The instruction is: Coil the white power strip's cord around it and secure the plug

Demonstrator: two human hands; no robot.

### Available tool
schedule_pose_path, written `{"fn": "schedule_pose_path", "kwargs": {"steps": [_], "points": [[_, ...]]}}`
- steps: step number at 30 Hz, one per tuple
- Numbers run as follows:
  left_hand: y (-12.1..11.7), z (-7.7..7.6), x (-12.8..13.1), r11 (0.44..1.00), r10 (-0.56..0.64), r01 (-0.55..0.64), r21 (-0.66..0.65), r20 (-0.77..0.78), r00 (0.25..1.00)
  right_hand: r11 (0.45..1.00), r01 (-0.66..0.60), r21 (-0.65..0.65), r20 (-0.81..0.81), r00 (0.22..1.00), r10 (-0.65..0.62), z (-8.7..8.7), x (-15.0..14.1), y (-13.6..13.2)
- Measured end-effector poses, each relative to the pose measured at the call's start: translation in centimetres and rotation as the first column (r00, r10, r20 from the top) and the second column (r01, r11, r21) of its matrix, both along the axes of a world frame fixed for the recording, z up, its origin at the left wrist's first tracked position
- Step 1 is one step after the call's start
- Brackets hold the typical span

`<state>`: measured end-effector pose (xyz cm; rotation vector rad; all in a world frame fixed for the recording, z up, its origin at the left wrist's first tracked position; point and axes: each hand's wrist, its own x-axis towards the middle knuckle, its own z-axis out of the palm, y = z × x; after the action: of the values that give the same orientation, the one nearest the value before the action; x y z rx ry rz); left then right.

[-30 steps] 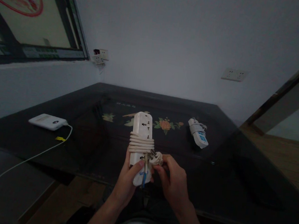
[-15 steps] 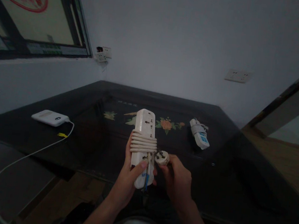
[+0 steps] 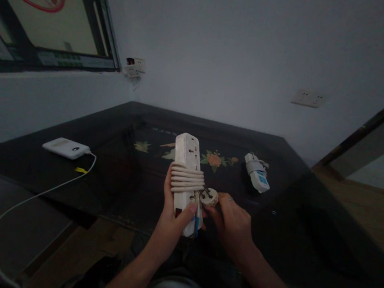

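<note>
Hands, two, clock positions read from the held strip.
Left hand (image 3: 171,221): curled and clamped on one long white plastic power strip (image 3: 188,155), thumb on its lower face; strip held up at centre, over the near half of the table, long axis roughly twelve to six, several turns of off-white cable (image 3: 187,178) wound round its middle.
Right hand (image 3: 235,223): thumb and fingers pinched together on one round off-white plug (image 3: 209,197) with metal pins, at between three and four o'clock.

Flat white rounded device (image 3: 63,148) with small dark display: one, at nine o'clock, thin white cord (image 3: 39,195) trailing from its right end over the table edge. Yellow tag (image 3: 81,170): one, beside the cord. White power strip with blue panels (image 3: 260,182), pale cable wound about it: one, between two and three o'clock.

Surface: glossy black table (image 3: 140,112), flower print (image 3: 214,159) at one o'clock. Room: dark-framed window (image 3: 71,19), between ten and eleven; white socket plates (image 3: 139,65), two, at eleven; pale wall (image 3: 217,51), twelve; wide white double socket (image 3: 308,98), between one and two; brown wood-look floor (image 3: 370,202), three.
</note>
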<state>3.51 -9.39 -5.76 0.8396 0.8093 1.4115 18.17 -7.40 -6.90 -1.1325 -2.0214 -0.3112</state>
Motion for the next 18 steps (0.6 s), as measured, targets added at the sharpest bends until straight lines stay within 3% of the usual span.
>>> {"fn": "schedule_pose_path", "kwargs": {"steps": [6,10,14,18], "points": [[-0.1,0.5,0.4,0.981,0.156,-0.143,0.135,-0.092,0.983,0.998,-0.023,0.065,0.071,0.997,0.019,0.6,-0.1,0.4],[-0.1,-0.2,0.7,0.943,0.288,-0.254,0.216,-0.142,0.947,0.992,-0.019,0.126,0.111,0.994,0.005,0.8,-0.3,0.6],[0.1,-1.2,0.2,0.895,0.383,-0.241,0.376,-0.368,0.847,0.984,-0.022,0.175,0.080,0.997,0.008,0.8,-1.0,0.9],[1.0,-1.6,-0.5,0.895,0.394,-0.238,0.378,-0.416,0.820,0.971,-0.011,0.240,0.097,0.995,-0.013,1.0,-1.7,1.5]]}}
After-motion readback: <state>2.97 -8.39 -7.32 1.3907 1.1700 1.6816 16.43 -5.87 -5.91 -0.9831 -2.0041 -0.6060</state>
